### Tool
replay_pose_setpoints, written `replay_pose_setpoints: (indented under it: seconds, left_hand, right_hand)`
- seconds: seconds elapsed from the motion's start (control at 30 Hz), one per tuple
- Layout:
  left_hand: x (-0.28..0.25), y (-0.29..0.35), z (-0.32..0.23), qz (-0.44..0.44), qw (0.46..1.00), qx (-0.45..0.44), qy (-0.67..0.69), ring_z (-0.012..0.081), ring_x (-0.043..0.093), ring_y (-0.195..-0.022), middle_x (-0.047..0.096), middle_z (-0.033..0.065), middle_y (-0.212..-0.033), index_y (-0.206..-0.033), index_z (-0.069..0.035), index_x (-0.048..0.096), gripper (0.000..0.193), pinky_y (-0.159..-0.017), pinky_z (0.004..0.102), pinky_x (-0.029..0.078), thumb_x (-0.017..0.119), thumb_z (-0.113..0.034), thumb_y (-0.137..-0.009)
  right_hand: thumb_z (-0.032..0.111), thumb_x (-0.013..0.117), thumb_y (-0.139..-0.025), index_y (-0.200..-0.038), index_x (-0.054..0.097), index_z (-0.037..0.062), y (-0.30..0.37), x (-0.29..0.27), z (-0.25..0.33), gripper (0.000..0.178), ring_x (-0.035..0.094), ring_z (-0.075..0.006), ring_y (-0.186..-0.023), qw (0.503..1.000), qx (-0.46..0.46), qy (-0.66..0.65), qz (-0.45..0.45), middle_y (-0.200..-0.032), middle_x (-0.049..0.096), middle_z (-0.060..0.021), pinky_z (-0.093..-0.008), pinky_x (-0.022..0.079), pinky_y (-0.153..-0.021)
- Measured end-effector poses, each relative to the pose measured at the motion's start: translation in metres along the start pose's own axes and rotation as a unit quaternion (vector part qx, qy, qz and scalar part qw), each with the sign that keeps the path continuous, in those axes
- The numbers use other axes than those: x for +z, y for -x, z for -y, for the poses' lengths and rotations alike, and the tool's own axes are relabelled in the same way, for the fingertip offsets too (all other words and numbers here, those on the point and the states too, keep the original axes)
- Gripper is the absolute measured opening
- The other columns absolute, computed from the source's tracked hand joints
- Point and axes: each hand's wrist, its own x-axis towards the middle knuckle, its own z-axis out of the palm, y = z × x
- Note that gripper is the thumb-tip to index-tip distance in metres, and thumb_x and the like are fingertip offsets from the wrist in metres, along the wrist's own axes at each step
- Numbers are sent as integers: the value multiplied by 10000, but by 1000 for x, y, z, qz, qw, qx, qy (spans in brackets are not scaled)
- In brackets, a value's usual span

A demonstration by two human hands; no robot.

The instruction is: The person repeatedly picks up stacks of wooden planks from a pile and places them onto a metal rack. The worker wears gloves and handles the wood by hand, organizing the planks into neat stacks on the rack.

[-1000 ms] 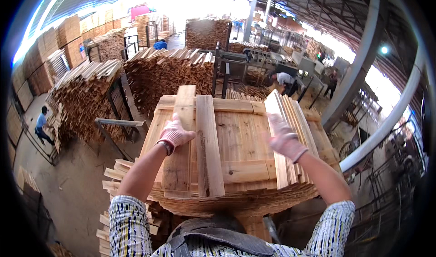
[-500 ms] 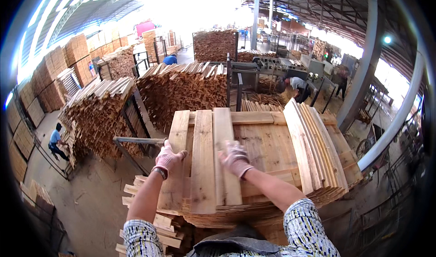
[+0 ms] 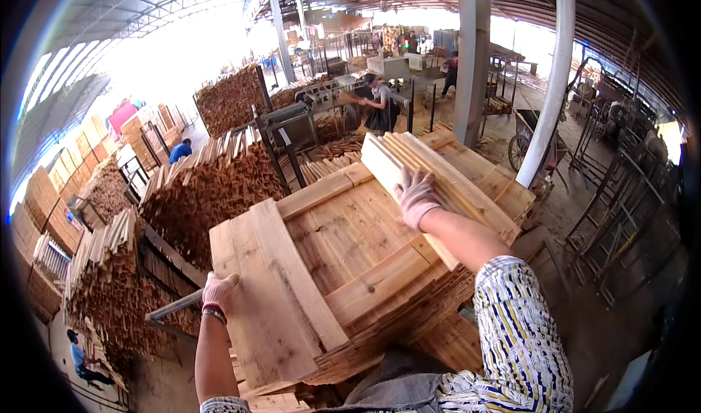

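My left hand [image 3: 219, 290], in a pale pink work glove, grips the left edge of a wide wooden plank [image 3: 259, 296], its thumb over the top and its other fingers partly hidden. Beside that plank, to its right, lies a narrower plank [image 3: 298, 267]. Both rest on a pile of wooden boards [image 3: 354, 230] with crosspieces along its near and far sides. My gloved right hand [image 3: 418, 196] lies with fingers spread on the row of leaning planks [image 3: 467, 194] at the pile's right.
Tall stacks of rough slats [image 3: 212, 201] stand beyond the pile, between metal posts. A metal bar [image 3: 171, 307] juts out near my left hand. One person [image 3: 380, 102] works by a machine; another [image 3: 84, 358] is at lower left. A white pole [image 3: 549, 84] rises at right.
My right hand has moved from a plank in the middle to the leaning planks at right. The planks at left now lie closer together. The whole view has swung right.
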Motion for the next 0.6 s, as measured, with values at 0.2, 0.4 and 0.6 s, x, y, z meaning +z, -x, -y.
replay_pose_setpoints:
  seconds: [0.2,0.4,0.6]
  left_hand:
    - [27,6,-15,-48,998,0,-46,383,687,-1020,715,239,-1057,-1202,-15,600,578,-875,446,533,780,-442,-856]
    - [14,0,-12,-3,997,15,-81,361,647,-1149,665,224,-1245,-1302,-16,537,590,-942,431,519,759,-383,-897]
    - [14,2,-3,32,998,24,-48,326,690,-1049,684,219,-1186,-1311,16,545,598,-877,404,561,766,-348,-892]
  right_hand:
    - [188,392,-1060,-1577,346,305,-17,34,-14,532,406,-452,-1369,993,116,13,35,-1658,206,-235,-637,372,-988]
    - [213,465,-1042,-1527,415,249,-52,37,-23,488,426,-401,-1370,987,138,-78,-16,-1575,340,-242,-528,377,-1023]
    - [369,707,-809,-1385,522,135,23,-65,-16,649,621,-383,-1172,946,13,-324,-22,-1324,586,-249,-498,512,-1001]
